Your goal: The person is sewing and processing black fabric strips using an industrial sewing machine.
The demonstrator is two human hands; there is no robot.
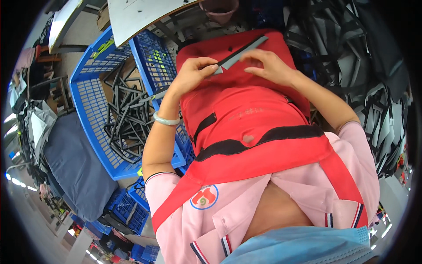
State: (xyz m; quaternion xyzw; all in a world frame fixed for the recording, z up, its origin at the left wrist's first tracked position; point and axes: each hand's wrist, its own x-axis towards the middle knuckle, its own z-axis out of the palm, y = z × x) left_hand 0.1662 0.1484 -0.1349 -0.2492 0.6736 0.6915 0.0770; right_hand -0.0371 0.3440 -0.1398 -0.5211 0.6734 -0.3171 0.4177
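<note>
Over my lap, covered by a red apron [250,101], lies a narrow strip [239,55], black along one edge and grey along the other. My left hand [195,75] pinches its near end between thumb and fingers. A thin grey length [161,93] shows beside my left wrist; whether it belongs to the same strip I cannot tell. Close to the strip's right side is my right hand [271,67], fingers bent and thumb apart, with nothing seen in it. A small notch of red shows between the grey strip and another grey piece by my left fingertips.
To my left stands a blue plastic crate [94,110] with many bent black-and-grey strips [125,114] inside. A white tabletop [140,15] juts in ahead, near a pink bucket [220,11]. Black and grey material [347,48] is heaped at right. Dark blue cloth [77,163] lies far left.
</note>
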